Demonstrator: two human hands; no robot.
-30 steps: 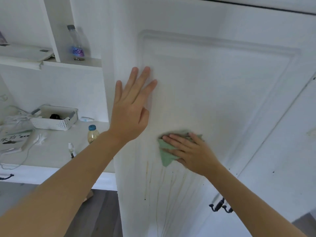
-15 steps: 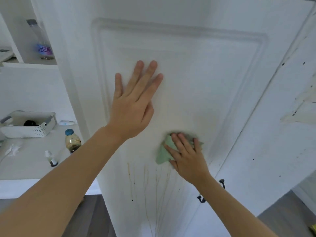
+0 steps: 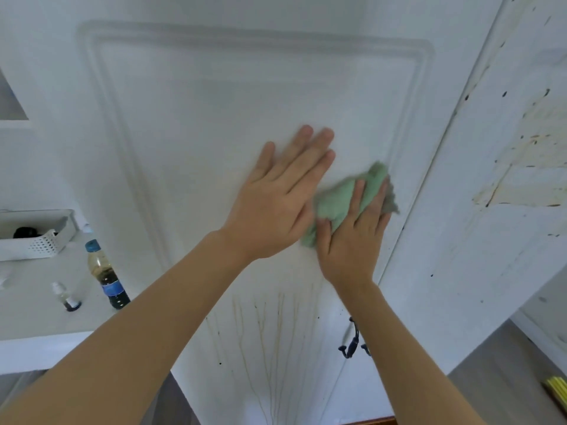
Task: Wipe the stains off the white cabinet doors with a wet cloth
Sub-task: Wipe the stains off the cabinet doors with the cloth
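Green cloth [image 3: 343,200] is bunched up against the white door [image 3: 214,133], right side of the raised panel, just beside the moulding. Right hand [image 3: 352,240] lies on top of it, fingers laid long over the folds and pressing it flat to the paint; it's blurred, so I can't tell whether the thumb hooks the edge. Left hand [image 3: 276,210] is flat, fingers straight, palm against the door, touching the cloth's left side. That cloth looks soft, light and limp, so it'll likely slide and ruck under pressure; best held with a spread palm at its middle. Brown drips [image 3: 276,332] run down below both wrists, untouched, near the dark handle [image 3: 352,342].
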